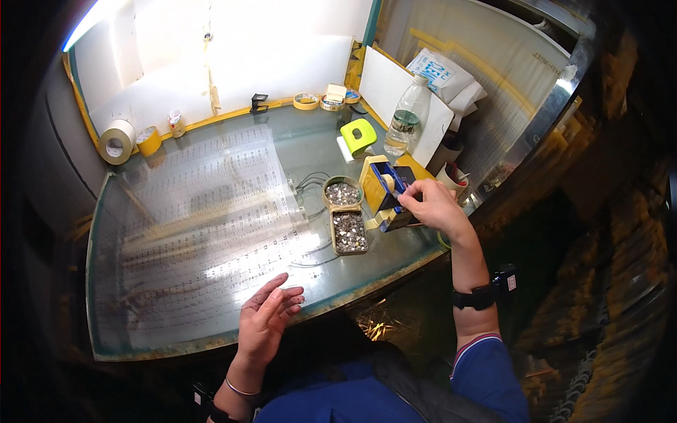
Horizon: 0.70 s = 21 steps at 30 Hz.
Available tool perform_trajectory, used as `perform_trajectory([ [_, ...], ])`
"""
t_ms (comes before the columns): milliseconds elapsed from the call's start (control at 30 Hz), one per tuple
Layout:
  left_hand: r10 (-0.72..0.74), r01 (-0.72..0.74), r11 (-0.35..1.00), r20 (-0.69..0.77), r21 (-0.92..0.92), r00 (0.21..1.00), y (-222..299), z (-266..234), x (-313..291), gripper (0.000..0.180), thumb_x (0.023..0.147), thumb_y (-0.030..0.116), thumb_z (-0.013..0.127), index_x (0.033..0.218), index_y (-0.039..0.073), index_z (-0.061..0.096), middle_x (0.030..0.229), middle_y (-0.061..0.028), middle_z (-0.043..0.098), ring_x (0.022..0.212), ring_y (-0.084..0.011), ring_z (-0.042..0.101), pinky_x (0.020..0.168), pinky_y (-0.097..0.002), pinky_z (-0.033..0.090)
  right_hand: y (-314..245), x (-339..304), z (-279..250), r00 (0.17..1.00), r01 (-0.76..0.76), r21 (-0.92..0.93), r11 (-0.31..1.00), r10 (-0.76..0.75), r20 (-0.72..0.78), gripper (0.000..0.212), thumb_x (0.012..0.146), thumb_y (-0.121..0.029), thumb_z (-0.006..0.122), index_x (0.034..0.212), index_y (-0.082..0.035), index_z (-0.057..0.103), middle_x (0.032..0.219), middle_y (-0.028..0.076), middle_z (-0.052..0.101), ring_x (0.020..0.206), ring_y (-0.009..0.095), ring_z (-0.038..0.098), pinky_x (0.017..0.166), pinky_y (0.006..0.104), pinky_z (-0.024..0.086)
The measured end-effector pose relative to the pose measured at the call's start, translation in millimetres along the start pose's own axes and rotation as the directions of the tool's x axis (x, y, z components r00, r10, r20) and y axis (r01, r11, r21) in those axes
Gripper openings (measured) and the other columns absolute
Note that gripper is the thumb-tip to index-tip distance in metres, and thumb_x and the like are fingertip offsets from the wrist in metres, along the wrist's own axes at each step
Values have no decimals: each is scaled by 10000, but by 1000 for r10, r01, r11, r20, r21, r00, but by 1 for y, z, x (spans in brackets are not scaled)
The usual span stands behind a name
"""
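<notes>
My left hand (268, 314) hovers over the table's front edge, fingers stretched out and holding nothing I can see. At the right side of the table my right hand (431, 206) is closed in a pinch, thumb against forefinger. It is right at a blue and yellow tape dispenser (379, 185), which has a pale roll in it. What the fingertips grip is too small to make out; it may be the end of the tape. Left of the dispenser stand two small pots, one round (342, 193) and one square (350, 233), filled with dark and light gravel.
A transparent film sheet with rows of print (204, 204) lies on the glass-topped table (166, 338). Behind are a lime-green hole punch (358, 136), a clear bottle (407, 120) and yellow tape rolls (305, 101). A wide white roll (117, 142) stands at the left.
</notes>
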<state>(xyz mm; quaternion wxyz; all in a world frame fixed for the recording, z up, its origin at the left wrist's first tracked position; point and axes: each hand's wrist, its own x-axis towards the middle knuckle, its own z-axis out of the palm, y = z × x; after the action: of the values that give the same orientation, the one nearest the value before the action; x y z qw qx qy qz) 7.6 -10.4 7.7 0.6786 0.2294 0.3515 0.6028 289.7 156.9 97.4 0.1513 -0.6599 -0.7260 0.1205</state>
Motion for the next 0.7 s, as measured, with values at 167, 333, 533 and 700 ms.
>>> perform_trajectory([
  [167, -1, 1, 1000, -3, -6, 1000, 0, -1, -1, 358, 912, 98, 488, 1236, -44, 438, 1022, -196, 609, 913, -215, 604, 795, -300, 488, 0, -12, 12, 944, 154, 138, 978, -104, -312, 168, 760, -247, 643, 777, -82, 666, 797, 98, 661, 855, 249, 557, 845, 344, 306],
  [333, -7, 7, 1000, -2, -7, 1000, 0, 0, -1, 350, 913, 100, 487, 1234, -33, 445, 1024, -189, 611, 917, -211, 603, 798, -299, 486, 12, -31, 31, 911, 209, 437, 875, -12, -413, 124, 751, -54, 668, 836, 7, 602, 715, 64, 636, 692, 121, 616, 663, 256, 473],
  [533, -9, 9, 1000, -2, -4, 1000, 0, 0, -1, 339, 914, 101, 487, 1228, -24, 456, 1023, -181, 614, 916, -207, 603, 800, -295, 484, 17, -45, 41, 924, 133, 573, 809, 107, -366, 239, 720, -88, 703, 887, -30, 543, 730, 45, 637, 696, 142, 602, 651, 291, 437],
  [700, 21, -20, 999, -38, 37, 999, 0, 0, -4, 332, 922, 126, 475, 1226, -6, 458, 1016, -176, 611, 905, -203, 596, 791, -296, 479, -27, -65, 60, 947, 253, 347, 903, -158, -280, 157, 679, -133, 732, 792, -89, 633, 787, 45, 643, 909, 220, 561, 851, 355, 353],
])
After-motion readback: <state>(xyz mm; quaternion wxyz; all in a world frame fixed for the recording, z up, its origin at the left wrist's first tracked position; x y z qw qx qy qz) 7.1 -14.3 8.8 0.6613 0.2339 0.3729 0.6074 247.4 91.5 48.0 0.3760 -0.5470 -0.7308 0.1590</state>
